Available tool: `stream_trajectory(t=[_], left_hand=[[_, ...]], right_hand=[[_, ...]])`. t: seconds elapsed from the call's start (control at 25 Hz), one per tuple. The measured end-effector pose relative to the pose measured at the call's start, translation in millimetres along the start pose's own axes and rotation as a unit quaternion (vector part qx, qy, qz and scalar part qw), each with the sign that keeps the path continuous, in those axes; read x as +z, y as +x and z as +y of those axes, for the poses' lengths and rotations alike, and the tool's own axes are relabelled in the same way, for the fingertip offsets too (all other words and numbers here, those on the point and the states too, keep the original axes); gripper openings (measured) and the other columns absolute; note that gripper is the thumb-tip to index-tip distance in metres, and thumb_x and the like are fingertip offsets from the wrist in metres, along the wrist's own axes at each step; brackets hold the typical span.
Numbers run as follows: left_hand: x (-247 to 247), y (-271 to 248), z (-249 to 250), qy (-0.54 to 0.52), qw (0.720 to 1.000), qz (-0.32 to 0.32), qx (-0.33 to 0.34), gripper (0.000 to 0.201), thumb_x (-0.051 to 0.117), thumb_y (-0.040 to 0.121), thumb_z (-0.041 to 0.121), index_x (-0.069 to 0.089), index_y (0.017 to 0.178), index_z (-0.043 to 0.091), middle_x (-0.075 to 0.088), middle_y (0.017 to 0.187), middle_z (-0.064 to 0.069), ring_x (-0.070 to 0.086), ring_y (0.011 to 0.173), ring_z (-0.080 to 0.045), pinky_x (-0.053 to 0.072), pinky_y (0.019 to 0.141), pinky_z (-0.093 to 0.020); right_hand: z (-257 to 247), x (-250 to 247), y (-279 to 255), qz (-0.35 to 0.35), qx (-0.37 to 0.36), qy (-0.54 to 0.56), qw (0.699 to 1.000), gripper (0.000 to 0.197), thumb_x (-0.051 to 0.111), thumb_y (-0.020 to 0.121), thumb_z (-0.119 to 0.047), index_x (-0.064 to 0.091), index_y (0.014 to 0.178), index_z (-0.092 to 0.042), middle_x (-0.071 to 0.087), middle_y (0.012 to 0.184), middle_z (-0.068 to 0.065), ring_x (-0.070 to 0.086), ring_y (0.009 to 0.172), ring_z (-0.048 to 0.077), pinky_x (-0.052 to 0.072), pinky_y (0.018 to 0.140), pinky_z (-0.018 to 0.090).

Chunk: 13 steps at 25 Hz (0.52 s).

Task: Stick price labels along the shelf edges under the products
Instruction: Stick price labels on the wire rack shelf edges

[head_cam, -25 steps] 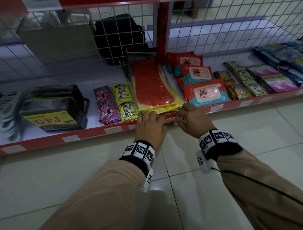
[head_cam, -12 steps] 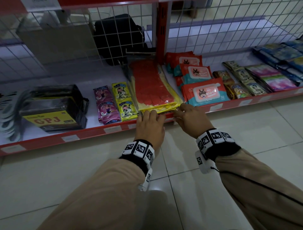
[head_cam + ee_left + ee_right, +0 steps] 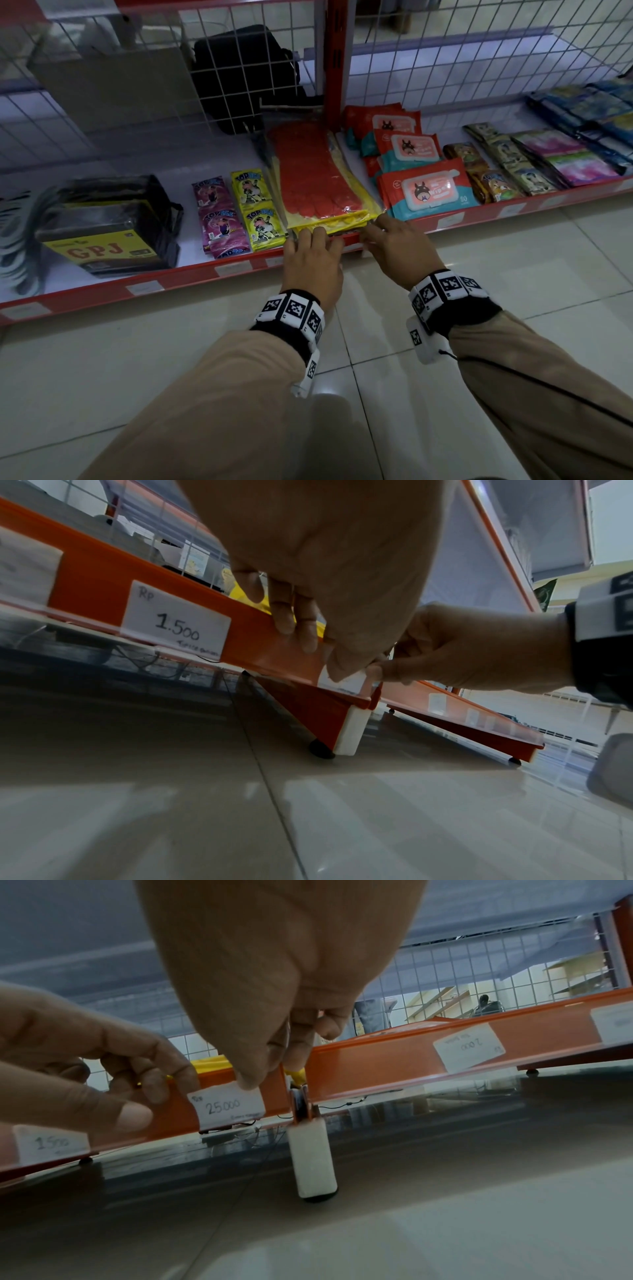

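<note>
The fingers of the right hand press down on the top edge of a white price label marked 25.000, with the thumb tip on the paper and the other fingers curled over the lip of the shelf edge. The left hand sits just beside it, its fingers fairly straight and laid against the orange strip left of the label; whether they touch the paper itself I cannot tell. This label lies at the right end of the left shelf section, right by the white foot of the upright, and below the red and yellow packet.

I judge this label to be nearly placed: it looks flat on the strip and needs only a last rub along its edges. Further along on both sides, more labels are already in place: one marked 1.500 to the left under the small sachets, and one marked 2.000 to the right under the wipes packs. In the head view, more white slips run along the strip in both directions, so most of this lowest shelf seems done. The far right end is too dim to check
</note>
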<state>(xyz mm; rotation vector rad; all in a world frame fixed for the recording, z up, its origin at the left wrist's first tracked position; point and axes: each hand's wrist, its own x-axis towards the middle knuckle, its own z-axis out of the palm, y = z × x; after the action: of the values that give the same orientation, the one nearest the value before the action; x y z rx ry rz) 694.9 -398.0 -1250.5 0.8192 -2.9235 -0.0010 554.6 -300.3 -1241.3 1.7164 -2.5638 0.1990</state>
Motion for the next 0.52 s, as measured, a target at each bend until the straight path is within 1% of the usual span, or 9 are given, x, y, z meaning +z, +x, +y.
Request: stream_trajectory(t=[0.2, 0.28, 0.36, 0.44, 0.52], left_hand=[[0.9, -0.8, 2.1, 0.016, 1.0, -0.001, -0.006, 0.034, 0.047, 0.091, 0.029, 0.047, 0.124, 0.022, 0.045, 0.12, -0.006, 0.039, 0.112, -0.028, 0.032, 0.096, -0.045], [0.5, -0.9, 1.7, 0.008, 1.0, 0.004, -0.007, 0.034, 0.048, 0.09, 0.028, 0.046, 0.123, 0.022, 0.047, 0.119, -0.005, 0.04, 0.111, -0.027, 0.031, 0.096, -0.044], [0.3, -0.5, 0.3, 0.0, 1.0, 0.011, -0.006, 0.033, 0.047, 0.09, 0.028, 0.046, 0.122, 0.021, 0.049, 0.118, -0.003, 0.042, 0.11, -0.026, 0.032, 0.095, -0.043], [0.2, -0.8, -1.9, -0.013, 1.0, 0.015, 0.003, 0.031, 0.046, 0.09, 0.029, 0.047, 0.12, 0.021, 0.05, 0.117, -0.002, 0.042, 0.108, -0.025, 0.033, 0.095, -0.041], [-0.5, -2.0, -4.5, -0.028, 0.999, 0.015, 0.019, 0.031, 0.045, 0.091, 0.028, 0.049, 0.121, 0.02, 0.05, 0.117, -0.002, 0.043, 0.107, -0.024, 0.036, 0.093, -0.037]], right_hand=[[1.0, 2.7, -0.3, 0.016, 0.002, 0.008, 1.0, 0.015, 0.062, 0.086, -0.015, 0.065, 0.1, -0.013, 0.06, 0.099, 0.012, 0.06, 0.087, 0.034, 0.047, 0.069, 0.039], [2.3, 2.9, -1.9, 0.033, 0.005, 0.031, 0.999, 0.015, 0.062, 0.084, -0.012, 0.064, 0.099, -0.012, 0.061, 0.096, 0.013, 0.06, 0.084, 0.036, 0.047, 0.067, 0.04], [3.7, 3.3, -2.6, 0.056, 0.008, 0.06, 0.997, 0.012, 0.06, 0.083, -0.009, 0.062, 0.094, -0.011, 0.061, 0.09, 0.012, 0.059, 0.079, 0.036, 0.045, 0.065, 0.039], [3.8, 4.0, -2.3, 0.07, 0.011, 0.072, 0.995, 0.008, 0.06, 0.082, -0.008, 0.062, 0.089, -0.009, 0.061, 0.087, 0.013, 0.058, 0.078, 0.036, 0.043, 0.064, 0.039], [2.5, 5.2, -2.7, 0.086, 0.02, 0.079, 0.993, 0.007, 0.062, 0.08, -0.005, 0.063, 0.086, -0.008, 0.06, 0.087, 0.015, 0.057, 0.08, 0.035, 0.045, 0.062, 0.04]])
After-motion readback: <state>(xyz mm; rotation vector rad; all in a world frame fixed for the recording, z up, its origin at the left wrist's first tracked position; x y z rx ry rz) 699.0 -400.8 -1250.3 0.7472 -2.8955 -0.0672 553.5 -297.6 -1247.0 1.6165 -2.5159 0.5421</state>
